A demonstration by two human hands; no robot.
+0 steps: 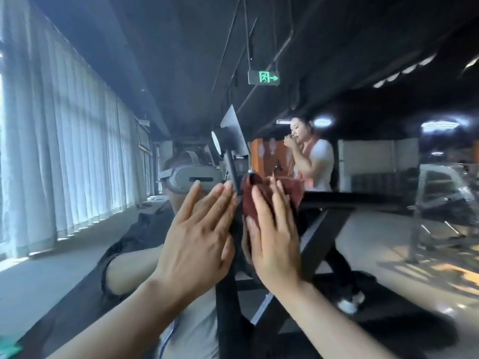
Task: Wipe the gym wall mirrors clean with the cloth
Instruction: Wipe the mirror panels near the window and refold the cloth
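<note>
1. The cloth (272,195) is a dark maroon red, plain with no print.
2. The headset (191,178) in the reflection is light grey with a black strip across the front.
3. The exit sign (264,78) glows green on a dark panel.
4. The curtains (64,130) are white with vertical pleats.
5. The reflected treadmill frame (334,218) is black.
6. The ceiling (181,47) is dark charcoal.
</note>
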